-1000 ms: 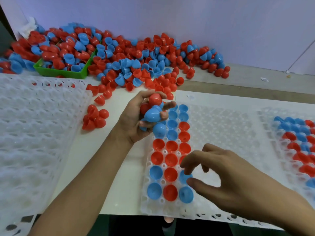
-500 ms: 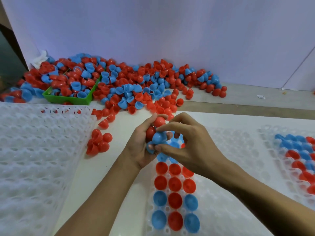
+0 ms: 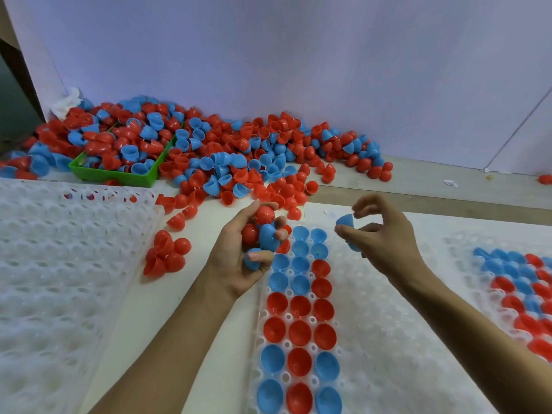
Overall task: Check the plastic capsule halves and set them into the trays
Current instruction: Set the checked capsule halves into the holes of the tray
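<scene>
Two hands: our left hand [image 3: 239, 258] hugs red and blue cups; our right hand [image 3: 379, 234] pinches one round blue half [image 3: 346, 220].

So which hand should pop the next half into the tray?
Probably the right hand: it pinches one blue half above the middle tray. The left hand grips a bunch.

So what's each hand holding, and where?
Right hand pinches one blue half by its rim; left hand clutches several halves.
</scene>
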